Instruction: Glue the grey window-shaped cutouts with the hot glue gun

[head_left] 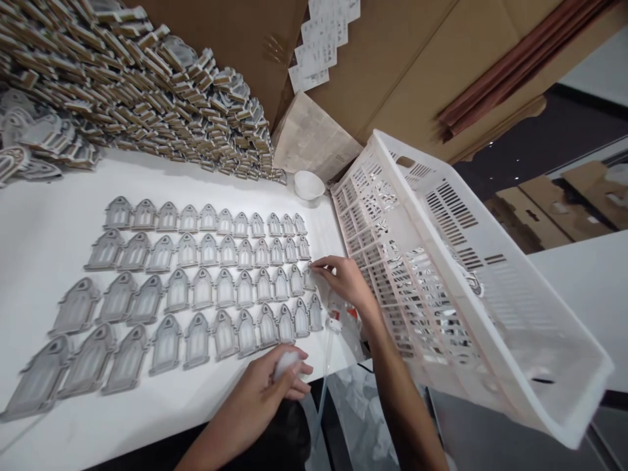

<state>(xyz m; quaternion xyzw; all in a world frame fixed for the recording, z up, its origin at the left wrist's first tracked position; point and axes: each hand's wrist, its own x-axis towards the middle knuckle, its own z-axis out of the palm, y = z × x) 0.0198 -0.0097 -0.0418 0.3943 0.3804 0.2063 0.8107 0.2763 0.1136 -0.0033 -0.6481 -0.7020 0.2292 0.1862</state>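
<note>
Several grey arch-shaped window cut-outs (196, 288) lie in neat rows on a white table (44, 229). My right hand (346, 281) reaches to the right end of the third row, its fingertips touching the last cut-out (309, 275). My left hand (275, 386) is at the front table edge, closed around a small white wad, perhaps cloth or cotton (286, 364). A small white and red bottle or dispenser (338, 317) with a thin clear tube lies under my right wrist.
A big heap of stacked cut-outs (137, 85) fills the back left. A small white bowl (309, 185) sits behind the rows. A white slatted plastic crate (456, 275) leans at the table's right. Brown cardboard (422, 59) stands behind.
</note>
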